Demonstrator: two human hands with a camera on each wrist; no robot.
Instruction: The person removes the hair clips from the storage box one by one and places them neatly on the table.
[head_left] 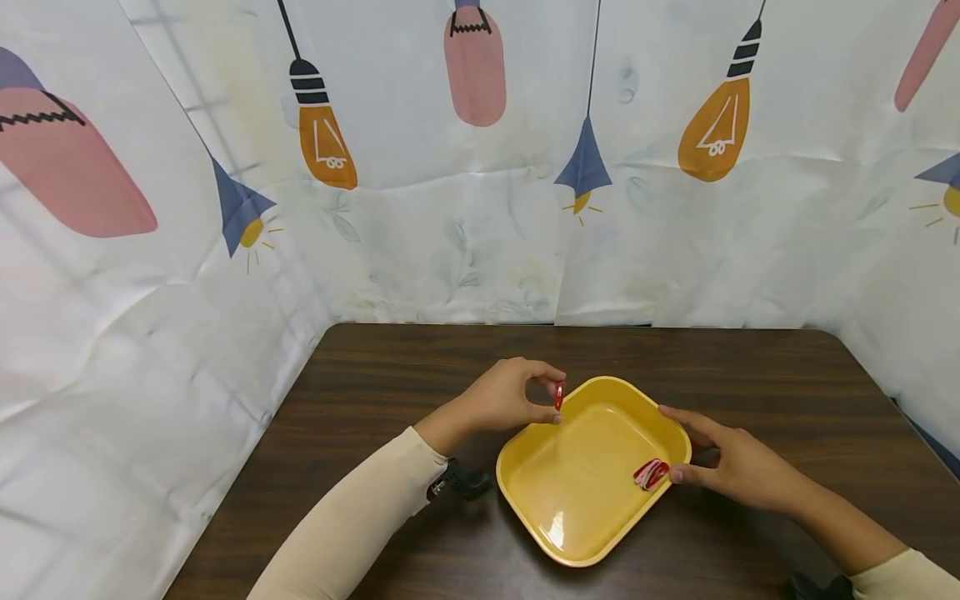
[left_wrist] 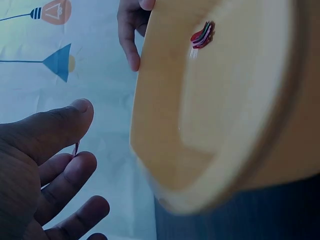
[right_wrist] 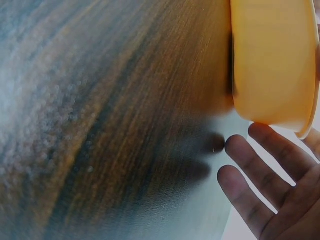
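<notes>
My left hand (head_left: 506, 398) pinches a small shiny red hair clip (head_left: 558, 395) between thumb and fingertips, above the left far rim of the yellow tray (head_left: 573, 467). In the left wrist view only a thin sliver of that clip (left_wrist: 76, 149) shows behind the thumb. Inside the tray, near its right side, several red and pink hair clips (head_left: 651, 474) lie bunched together. My right hand (head_left: 738, 467) touches the tray's right side, thumb and index finger spread along the rim. Its other fingers (right_wrist: 245, 187) extend loosely beside the outer wall in the right wrist view.
The tray stands on a dark wood-grain table (head_left: 420, 358). A pale curtain (head_left: 420, 242) printed with lamps and bulbs hangs behind the table and along its sides. A black strap device (head_left: 457, 482) sits at the left wrist, close to the tray's left edge.
</notes>
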